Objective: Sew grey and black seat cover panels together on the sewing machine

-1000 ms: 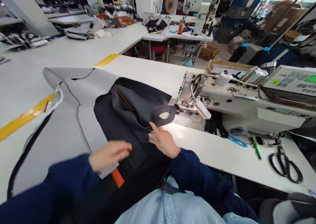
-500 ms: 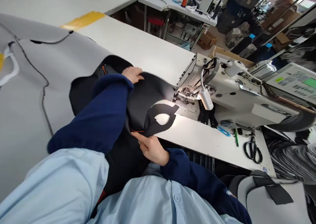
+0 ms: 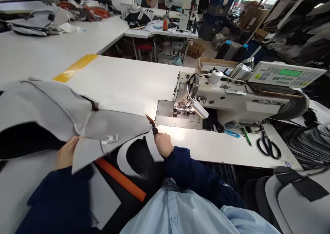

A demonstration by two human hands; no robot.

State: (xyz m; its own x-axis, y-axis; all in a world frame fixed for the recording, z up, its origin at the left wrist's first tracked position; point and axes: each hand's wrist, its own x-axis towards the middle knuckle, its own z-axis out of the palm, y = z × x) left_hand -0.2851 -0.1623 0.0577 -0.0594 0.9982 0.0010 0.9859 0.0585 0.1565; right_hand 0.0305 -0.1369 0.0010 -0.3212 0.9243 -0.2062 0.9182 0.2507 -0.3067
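A large sewn cover (image 3: 118,122), grey on its backing and black on its face, lies folded over the near table edge and my lap. An orange strip (image 3: 121,180) runs across its black side. My left hand (image 3: 67,154) is closed on a grey edge at the left, its fingers partly hidden by the fabric. At the cover's right corner, my right hand (image 3: 163,144) grips the edge beside a white-backed cutout piece (image 3: 126,156). The sewing machine (image 3: 232,100) stands right of the cover, with the cover apart from its needle area.
Black scissors (image 3: 268,146), a green pen-like tool (image 3: 246,136) and blue thread snips (image 3: 231,133) lie on the table below the machine. Stacked cut panels (image 3: 296,199) sit at the lower right. Yellow tape (image 3: 76,68) crosses the table joint.
The cover has been pulled left, away from the needle area, and flipped so its grey backing shows. My left hand moved left and down; my right hand now grips the corner. The view has turned.
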